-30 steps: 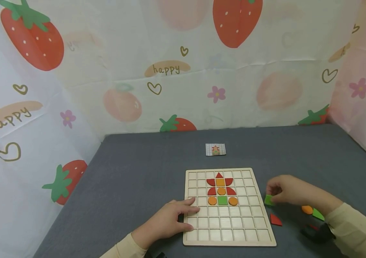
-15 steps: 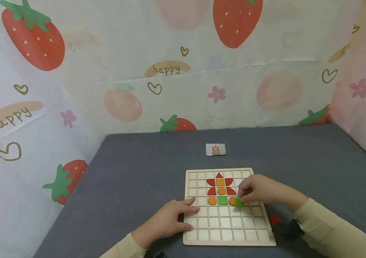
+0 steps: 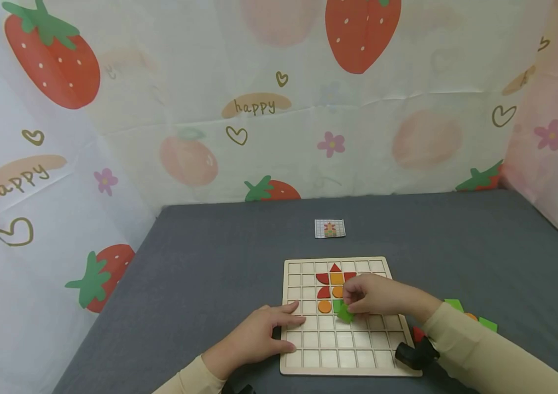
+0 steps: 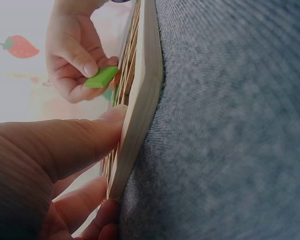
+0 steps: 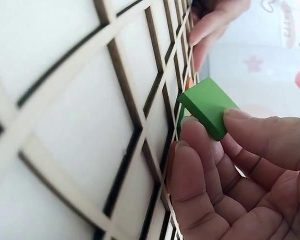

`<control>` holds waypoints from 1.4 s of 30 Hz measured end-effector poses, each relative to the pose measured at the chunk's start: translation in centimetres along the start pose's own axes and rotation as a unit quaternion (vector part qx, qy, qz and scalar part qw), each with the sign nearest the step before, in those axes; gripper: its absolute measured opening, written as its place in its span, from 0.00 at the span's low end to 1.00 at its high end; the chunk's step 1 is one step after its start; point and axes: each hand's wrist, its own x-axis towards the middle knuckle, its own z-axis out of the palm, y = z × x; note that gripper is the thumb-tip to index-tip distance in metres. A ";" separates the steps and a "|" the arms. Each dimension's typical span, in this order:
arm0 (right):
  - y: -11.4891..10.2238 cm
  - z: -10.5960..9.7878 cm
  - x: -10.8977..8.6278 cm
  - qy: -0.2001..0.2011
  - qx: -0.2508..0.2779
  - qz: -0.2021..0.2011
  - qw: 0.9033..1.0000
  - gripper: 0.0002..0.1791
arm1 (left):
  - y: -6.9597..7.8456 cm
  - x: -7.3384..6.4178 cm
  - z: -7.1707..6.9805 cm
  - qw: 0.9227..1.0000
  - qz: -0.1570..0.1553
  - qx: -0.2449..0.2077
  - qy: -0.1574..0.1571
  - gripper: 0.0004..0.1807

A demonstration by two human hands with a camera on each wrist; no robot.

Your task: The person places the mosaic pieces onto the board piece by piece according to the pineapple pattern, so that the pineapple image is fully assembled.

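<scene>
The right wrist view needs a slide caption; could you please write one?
Right hand pinching a green block over the gridded board.

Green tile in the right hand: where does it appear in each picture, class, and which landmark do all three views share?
Head: lower half, right of centre; the green tile is pinched by the right hand.
Left wrist: upper left, the tile.
Right wrist: right of centre, the tile.
Shared landmark: the wooden board.

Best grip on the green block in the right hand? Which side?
Probably pinch one end, coming from right of the board: the tilted green block has straight, thick sides, and the right hand holds it so, leaving the opposite end free.
</scene>
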 end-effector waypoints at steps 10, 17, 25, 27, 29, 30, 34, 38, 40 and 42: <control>0.1 0.1 0.5 0.007 -0.005 0.011 1.000 0.07 | -0.1 0.0 0.0 1.000 0.000 -0.002 0.002 0.28; -1.0 0.6 1.1 0.015 -0.023 -0.004 1.000 0.08 | -0.1 0.0 -0.1 1.000 0.005 0.000 0.002 0.27; -1.2 1.4 2.3 0.014 -0.057 -0.021 0.998 0.08 | -0.2 0.0 -0.1 1.000 0.014 0.001 0.002 0.27; -1.3 1.6 2.6 0.018 -0.066 -0.019 0.998 0.09 | -0.3 0.0 -0.1 1.000 0.014 0.003 0.002 0.27; -1.4 1.8 2.8 0.021 -0.075 -0.018 0.997 0.09 | -0.3 0.0 -0.1 1.000 0.014 0.004 0.003 0.27; -1.5 1.9 2.8 0.022 -0.079 -0.018 0.996 0.09 | -0.3 0.0 -0.1 1.000 0.015 0.005 0.003 0.27; -1.8 2.2 3.1 0.027 -0.097 -0.020 0.995 0.10 | -0.4 0.0 0.0 1.000 0.014 0.004 0.004 0.27; -1.9 2.4 3.2 0.027 -0.097 -0.018 0.995 0.11 | -0.5 0.0 0.0 1.000 0.015 0.003 0.005 0.28; -2.0 2.4 3.2 0.023 -0.087 -0.017 0.996 0.11 | -0.5 0.0 0.0 1.000 0.015 0.003 0.005 0.28; -2.0 2.4 3.2 0.020 -0.082 -0.016 0.996 0.11 | -0.5 0.0 0.0 1.000 0.015 0.004 0.006 0.28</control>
